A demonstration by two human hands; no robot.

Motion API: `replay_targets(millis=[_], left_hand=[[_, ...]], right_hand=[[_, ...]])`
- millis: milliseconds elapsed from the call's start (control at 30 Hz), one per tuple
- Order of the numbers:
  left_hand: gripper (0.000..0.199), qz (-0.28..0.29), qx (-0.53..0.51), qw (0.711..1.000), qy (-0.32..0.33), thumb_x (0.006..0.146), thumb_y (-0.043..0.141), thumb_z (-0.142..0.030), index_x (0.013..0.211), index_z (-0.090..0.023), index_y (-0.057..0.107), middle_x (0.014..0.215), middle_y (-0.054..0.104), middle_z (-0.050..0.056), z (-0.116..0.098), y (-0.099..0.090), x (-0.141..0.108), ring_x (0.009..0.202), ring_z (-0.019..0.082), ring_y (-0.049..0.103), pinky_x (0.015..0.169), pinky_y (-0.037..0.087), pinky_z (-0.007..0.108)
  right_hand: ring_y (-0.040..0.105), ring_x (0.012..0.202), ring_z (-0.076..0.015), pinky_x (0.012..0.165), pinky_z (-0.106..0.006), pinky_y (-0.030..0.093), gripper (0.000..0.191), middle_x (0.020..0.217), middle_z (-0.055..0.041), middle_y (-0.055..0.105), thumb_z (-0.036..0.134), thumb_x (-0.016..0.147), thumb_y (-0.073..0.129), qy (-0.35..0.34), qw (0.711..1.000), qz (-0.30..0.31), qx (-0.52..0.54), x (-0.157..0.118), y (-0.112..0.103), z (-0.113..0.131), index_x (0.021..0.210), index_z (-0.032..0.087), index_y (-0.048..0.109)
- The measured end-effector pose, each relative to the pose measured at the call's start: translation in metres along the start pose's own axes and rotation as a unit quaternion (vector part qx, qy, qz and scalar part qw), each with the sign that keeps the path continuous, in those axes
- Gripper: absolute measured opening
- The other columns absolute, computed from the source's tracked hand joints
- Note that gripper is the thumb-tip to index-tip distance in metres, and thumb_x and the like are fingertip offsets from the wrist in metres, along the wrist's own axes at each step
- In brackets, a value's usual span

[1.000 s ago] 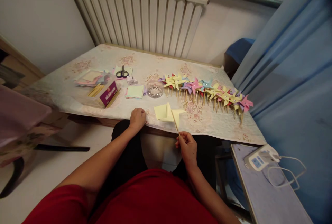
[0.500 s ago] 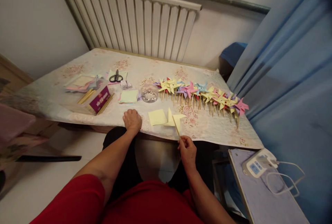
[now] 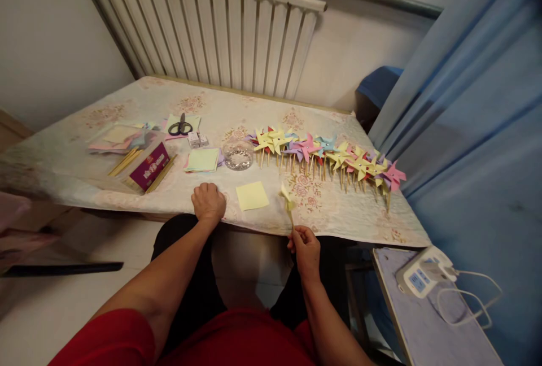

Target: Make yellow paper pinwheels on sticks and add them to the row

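Observation:
My right hand [image 3: 305,244] pinches the stick of a yellow paper pinwheel [image 3: 287,199] over the front edge of the table. The pinwheel's head is seen nearly edge-on. Resting on the cloth near the table's front edge, my left hand [image 3: 208,202] is curled closed; its fingertips are hidden, and I cannot make out anything in them. Between the two hands lies a yellow paper square [image 3: 252,195]. Behind it stands a round clear dish [image 3: 237,155] of small shiny pieces, with a stack of coloured paper squares [image 3: 202,160] to its left.
Several finished pinwheels [image 3: 309,148] lie in a row at the right. At the left are a clear box of sticks [image 3: 127,169] with a purple label, scissors [image 3: 180,126], small boxes [image 3: 197,139] and loose paper [image 3: 118,137]. A power strip [image 3: 425,273] sits on a side stand.
The pinwheel in my right hand has turned from facing me to nearly edge-on. My left hand still rests at the table edge. The whole view has shifted slightly.

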State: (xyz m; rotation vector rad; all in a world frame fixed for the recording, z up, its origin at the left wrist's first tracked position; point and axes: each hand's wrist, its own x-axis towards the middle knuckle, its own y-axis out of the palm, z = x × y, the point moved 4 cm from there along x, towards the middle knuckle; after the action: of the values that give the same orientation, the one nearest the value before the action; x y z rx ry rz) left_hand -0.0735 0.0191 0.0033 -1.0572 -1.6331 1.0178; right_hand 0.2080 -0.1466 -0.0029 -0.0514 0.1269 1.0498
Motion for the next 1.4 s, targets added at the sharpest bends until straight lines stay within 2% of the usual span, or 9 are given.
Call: replay_targets(millis=[200, 500, 1033, 1267, 1400], left_hand=[[0.029, 0.004, 0.000, 1.000, -0.002, 0.092, 0.040, -0.025, 0.103, -0.015, 0.065, 0.115, 0.061, 0.019, -0.001, -0.001, -0.001, 0.115, 0.037, 0.049, 0.091, 0.038, 0.047], [0.029, 0.004, -0.008, 1.000, 0.001, 0.091, 0.040, -0.024, 0.104, -0.014, 0.064, 0.116, 0.060, 0.020, 0.000, 0.000, 0.000, 0.115, 0.037, 0.048, 0.092, 0.038, 0.048], [0.029, -0.012, -0.016, 1.000, -0.003, 0.091, 0.041, -0.025, 0.101, -0.014, 0.066, 0.113, 0.061, 0.020, 0.002, 0.003, 0.001, 0.112, 0.037, 0.050, 0.091, 0.040, 0.046], [0.024, 0.014, -0.102, 0.994, -0.024, 0.088, 0.045, -0.021, 0.099, -0.014, 0.065, 0.115, 0.060, 0.019, 0.010, 0.000, 0.002, 0.114, 0.036, 0.050, 0.097, 0.041, 0.048], [0.023, -0.025, -0.188, 0.982, 0.009, 0.089, 0.046, -0.024, 0.101, -0.011, 0.061, 0.116, 0.057, 0.021, 0.010, -0.017, -0.014, 0.118, 0.033, 0.049, 0.105, 0.039, 0.048]], right_hand=[[0.053, 0.044, -0.0103, 0.040, -0.020, 0.038, 0.035, 0.062, 0.0006, 0.067, 0.048, 0.072, 0.073, 0.006, 1.000, 0.011, 0.027, 0.000, 0.002, -0.005, 0.085, 0.017, 0.065], [0.048, 0.042, -0.0086, 0.039, -0.020, 0.034, 0.034, 0.062, 0.0021, 0.066, 0.049, 0.075, 0.071, 0.013, 0.999, 0.015, 0.049, 0.005, -0.001, -0.017, 0.085, 0.017, 0.064], [0.046, 0.043, -0.0074, 0.039, -0.018, 0.033, 0.028, 0.064, 0.0032, 0.066, 0.038, 0.073, 0.068, 0.031, 0.997, 0.013, 0.069, 0.009, -0.001, -0.023, 0.090, 0.017, 0.062], [0.046, 0.041, -0.0075, 0.037, -0.019, 0.033, 0.027, 0.062, 0.0031, 0.066, 0.035, 0.069, 0.068, 0.036, 0.996, 0.008, 0.087, 0.006, -0.002, -0.022, 0.088, 0.017, 0.062], [0.047, 0.040, -0.0077, 0.037, -0.019, 0.033, 0.028, 0.061, 0.0026, 0.066, 0.037, 0.067, 0.070, 0.038, 0.995, 0.016, 0.092, 0.004, -0.001, -0.023, 0.085, 0.017, 0.063]])
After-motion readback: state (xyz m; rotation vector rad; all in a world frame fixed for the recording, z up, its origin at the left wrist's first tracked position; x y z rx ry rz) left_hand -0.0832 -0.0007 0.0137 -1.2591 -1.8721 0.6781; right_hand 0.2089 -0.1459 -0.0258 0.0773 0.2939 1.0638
